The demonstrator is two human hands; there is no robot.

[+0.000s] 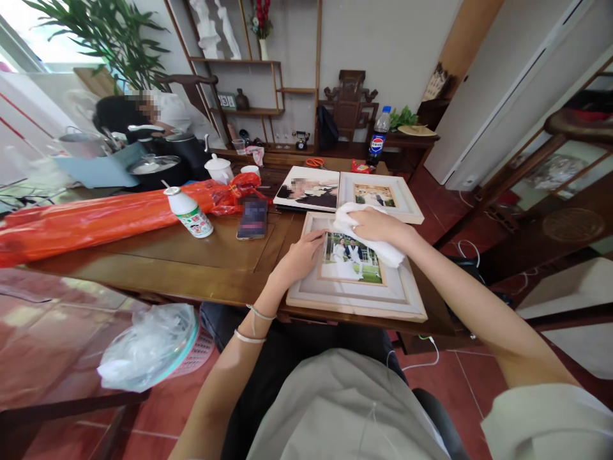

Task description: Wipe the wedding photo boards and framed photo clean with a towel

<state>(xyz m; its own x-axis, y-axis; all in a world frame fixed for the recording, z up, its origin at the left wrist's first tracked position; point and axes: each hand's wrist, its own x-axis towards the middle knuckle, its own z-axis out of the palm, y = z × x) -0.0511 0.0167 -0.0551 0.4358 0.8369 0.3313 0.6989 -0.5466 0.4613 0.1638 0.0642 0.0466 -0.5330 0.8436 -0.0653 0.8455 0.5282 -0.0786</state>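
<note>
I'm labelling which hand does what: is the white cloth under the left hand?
No, the white cloth is under the right hand, while the left hand rests on the picture frame.

I have a framed photo (353, 263) flat, face up, at the near edge of the bench (225, 262): pale wooden rim, off-white inset border, a couple outdoors on green. A white cloth (389, 252), crumpled in my right grip (376, 225), lies across its upper right part.
</note>
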